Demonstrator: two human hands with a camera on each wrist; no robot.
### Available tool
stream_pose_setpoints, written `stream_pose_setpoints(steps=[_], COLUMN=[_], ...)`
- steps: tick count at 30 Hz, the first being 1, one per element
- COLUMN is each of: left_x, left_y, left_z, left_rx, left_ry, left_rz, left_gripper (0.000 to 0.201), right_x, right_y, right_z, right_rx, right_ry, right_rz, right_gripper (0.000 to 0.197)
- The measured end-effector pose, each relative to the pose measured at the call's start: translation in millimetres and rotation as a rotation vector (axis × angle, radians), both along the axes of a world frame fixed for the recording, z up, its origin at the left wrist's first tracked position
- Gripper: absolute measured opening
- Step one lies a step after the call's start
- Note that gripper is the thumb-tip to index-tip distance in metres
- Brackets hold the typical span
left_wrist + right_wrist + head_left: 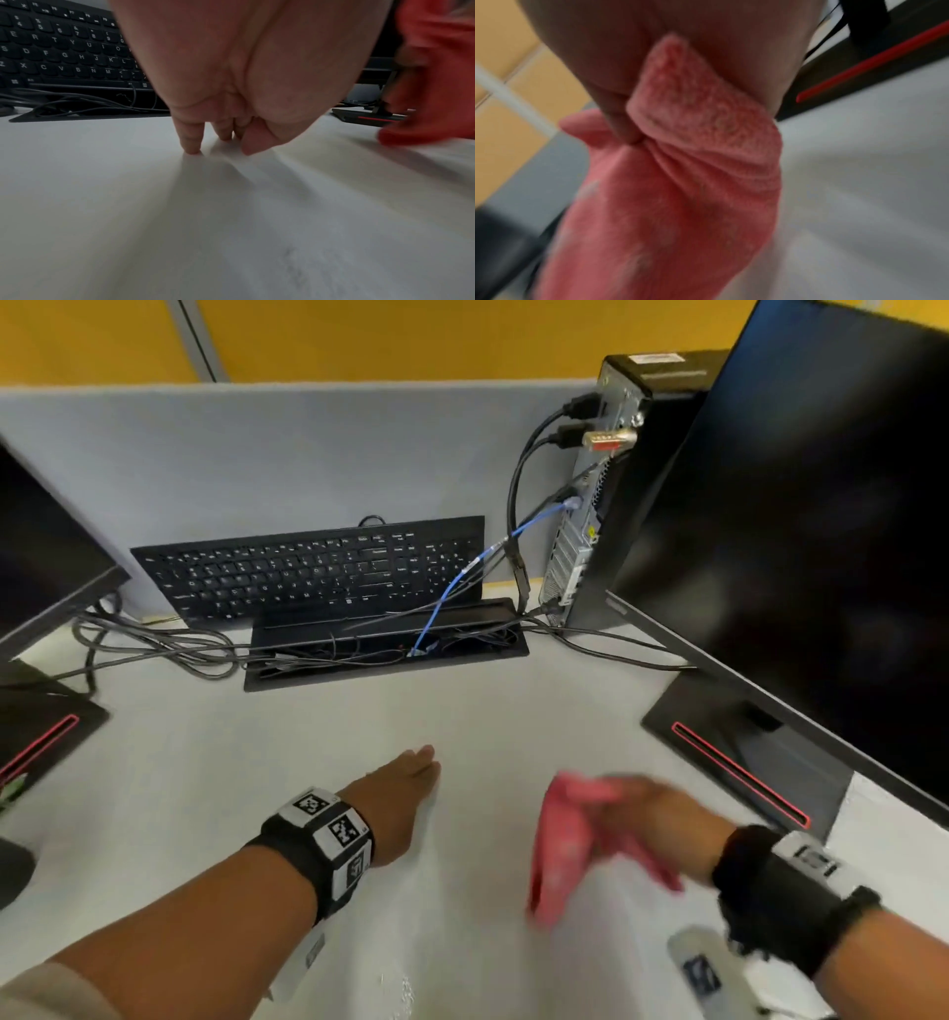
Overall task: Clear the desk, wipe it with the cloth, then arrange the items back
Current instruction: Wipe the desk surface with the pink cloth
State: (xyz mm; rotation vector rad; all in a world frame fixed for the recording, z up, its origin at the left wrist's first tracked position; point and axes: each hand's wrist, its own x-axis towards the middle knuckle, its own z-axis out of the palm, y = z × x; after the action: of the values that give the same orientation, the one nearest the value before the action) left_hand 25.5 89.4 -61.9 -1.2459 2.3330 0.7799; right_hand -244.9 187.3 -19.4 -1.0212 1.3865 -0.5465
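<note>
A pink cloth [565, 839] hangs from my right hand [647, 819], which grips its upper end just above the white desk [308, 762]; the motion blurs it. In the right wrist view the cloth [680, 192] bunches under my curled fingers [618, 121]. My left hand [405, 788] rests on the desk to the left of the cloth, fingers straight and together, their tips [192, 146] touching the surface. It holds nothing. The cloth [432, 81] shows red at the right edge of the left wrist view.
A black keyboard [318, 572] leans against the grey partition behind an open cable tray [385, 649] full of wires. A monitor [821, 531] with its base [739, 757] stands right, beside a computer tower [606, 480]. Another monitor [41, 567] stands left.
</note>
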Motion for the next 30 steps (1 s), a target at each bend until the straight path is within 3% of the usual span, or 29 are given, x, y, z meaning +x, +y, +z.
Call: stream_pose_setpoints(steps=[2, 3, 6, 8, 9, 11, 13, 14, 16, 17, 19, 20, 21, 23, 25, 26, 28, 30], left_x=[6, 11, 34, 51, 60, 73, 84, 88, 92, 94, 95, 95, 96, 97, 96, 95, 94, 93], left_y=[1, 2, 3, 5, 7, 8, 9, 9, 10, 11, 12, 13, 14, 14, 15, 15, 15, 14], left_z=[-2, -3, -3, -2, -2, -3, -5, -5, -4, -3, -1, -1, -1, -1, 0, 1, 4, 10], left_rx=[0.011, 0.012, 0.001, -0.012, -0.017, -0.023, -0.045, -0.06, -0.088, -0.088, -0.064, -0.053, -0.042, -0.034, -0.033, -0.029, -0.03, -0.033], left_ry=[-0.002, -0.005, 0.0, 0.003, 0.001, 0.001, -0.001, -0.001, 0.005, 0.001, -0.022, -0.031, -0.045, -0.063, -0.073, -0.085, -0.11, -0.171], left_rz=[0.022, 0.031, 0.086, 0.134, 0.156, 0.194, 0.215, 0.223, 0.235, 0.243, 0.237, 0.231, 0.224, 0.208, 0.212, 0.209, 0.212, 0.222], left_gripper=[0.079, 0.08, 0.08, 0.081, 0.081, 0.08, 0.078, 0.077, 0.076, 0.076, 0.075, 0.074, 0.075, 0.075, 0.074, 0.073, 0.072, 0.072], right_x=[-16, -20, -3, 36, 57, 99, 139, 152, 158, 154, 133, 117, 98, 55, 17, 0, -25, -31], right_y=[-38, -58, -113, -134, -139, -136, -119, -106, -71, -52, -14, 5, 15, 20, 6, -9, -44, -78], right_z=[22, 28, 6, -16, -35, -56, -55, -45, -34, -39, -53, -56, -66, -60, -24, -4, 18, 19], right_rx=[-0.099, -0.154, -0.152, -0.115, -0.104, -0.146, -0.175, -0.177, -0.246, -0.249, 0.051, 0.076, -0.168, -0.169, -0.08, 0.029, -0.059, -0.129], right_ry=[-0.014, 0.062, 0.343, 0.519, 0.62, 0.638, 0.488, 0.32, 0.072, 0.013, -0.068, -0.085, 0.007, -0.004, 0.199, 0.164, 0.154, 0.329], right_rz=[-0.329, -0.446, -0.503, -0.322, -0.181, -0.051, 0.118, 0.166, 0.235, 0.312, 0.503, 0.628, 0.684, 0.62, 0.52, 0.285, -0.068, -0.309], right_gripper=[0.035, 0.033, 0.04, 0.028, 0.031, 0.053, 0.058, 0.056, 0.035, 0.029, 0.043, 0.039, 0.029, 0.011, 0.011, 0.019, 0.031, 0.032])
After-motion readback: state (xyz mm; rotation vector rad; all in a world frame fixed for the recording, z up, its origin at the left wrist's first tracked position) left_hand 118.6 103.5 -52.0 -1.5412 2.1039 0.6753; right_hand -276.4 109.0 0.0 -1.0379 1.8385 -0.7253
